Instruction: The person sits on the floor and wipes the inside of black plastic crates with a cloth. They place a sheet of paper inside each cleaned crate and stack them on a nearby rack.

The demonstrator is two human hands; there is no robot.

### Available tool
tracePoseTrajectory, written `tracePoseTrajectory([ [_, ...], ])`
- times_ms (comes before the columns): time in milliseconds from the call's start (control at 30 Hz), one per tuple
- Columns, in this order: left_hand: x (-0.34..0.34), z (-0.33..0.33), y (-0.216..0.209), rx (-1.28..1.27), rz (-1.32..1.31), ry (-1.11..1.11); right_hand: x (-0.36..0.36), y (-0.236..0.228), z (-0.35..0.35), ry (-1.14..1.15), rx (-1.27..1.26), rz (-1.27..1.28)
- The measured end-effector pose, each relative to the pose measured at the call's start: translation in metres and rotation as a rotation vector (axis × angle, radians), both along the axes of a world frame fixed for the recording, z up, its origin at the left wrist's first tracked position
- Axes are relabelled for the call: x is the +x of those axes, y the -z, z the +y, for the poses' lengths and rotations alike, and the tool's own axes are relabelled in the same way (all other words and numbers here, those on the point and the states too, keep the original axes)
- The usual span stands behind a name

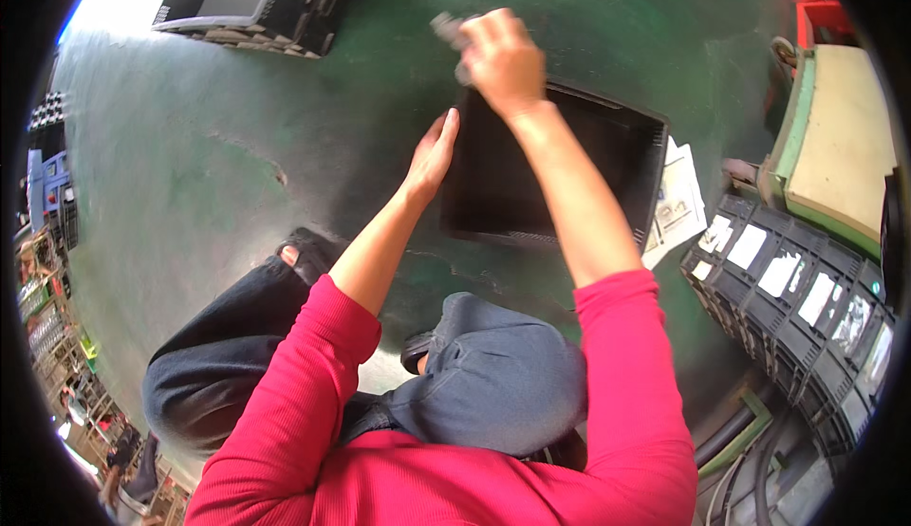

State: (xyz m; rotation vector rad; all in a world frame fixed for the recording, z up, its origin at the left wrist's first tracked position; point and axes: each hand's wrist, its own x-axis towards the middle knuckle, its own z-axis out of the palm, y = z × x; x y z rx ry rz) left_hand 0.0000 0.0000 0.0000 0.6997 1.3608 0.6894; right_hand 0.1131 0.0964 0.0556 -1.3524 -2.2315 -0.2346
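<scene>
Left hand [435, 158], fingers [449, 129] straight, lay at the bin's [512, 194] left side. Right hand [506, 59] gripped a blurred grey item [450, 30] near its far-left corner.

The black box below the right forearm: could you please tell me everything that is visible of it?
The black box is rectangular, open-topped and apparently plastic, with small slots near the rim corners. Its inside is dark; I can make out no contents. It sits slightly turned on the green floor, partly hidden by the right forearm. The left hand seems to touch its left side; papers lie at its right.
</scene>
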Motion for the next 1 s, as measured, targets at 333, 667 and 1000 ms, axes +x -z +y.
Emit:
tracePoseTrajectory([
  [333, 0.038, -0.021, -0.048, 0.262, 0.559, 0.008, 0.222, 0.025, -0.065, 0.554, -0.127, -0.062],
  [667, 0.043, -0.012, -0.03, 0.475, 0.751, 0.091, 0.043, 0.03, -0.015, 0.371, -0.107, 0.154],
  [1000, 0.04, -0.016, -0.037, 0.399, 0.702, 0.046, 0.277, 0.024, -0.063, 0.489, -0.248, -0.058],
])
